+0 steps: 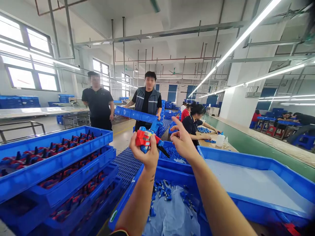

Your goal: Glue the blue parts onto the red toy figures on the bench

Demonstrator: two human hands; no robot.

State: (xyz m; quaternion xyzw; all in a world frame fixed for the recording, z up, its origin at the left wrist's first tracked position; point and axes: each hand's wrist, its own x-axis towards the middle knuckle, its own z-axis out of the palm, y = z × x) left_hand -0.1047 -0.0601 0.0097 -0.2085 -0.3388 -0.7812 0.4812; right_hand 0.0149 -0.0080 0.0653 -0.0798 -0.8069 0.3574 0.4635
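Observation:
A red and blue toy robot figure with a dark part sticking out to its right is gripped in my left hand. The fingers and thumb of that hand close round its body. My right hand is raised just to the right of the figure, apart from it. Its index finger points up and the other fingers are partly bent, with nothing seen in them. Below both arms stands a blue bin with small blue parts and a crumpled pale plastic sheet in it.
Stacked blue trays of red and blue figures stand at left. A blue tray lined with white sits at right beside a green conveyor. One person ahead holds a blue crate; another person stands nearby. Co-workers sit at right.

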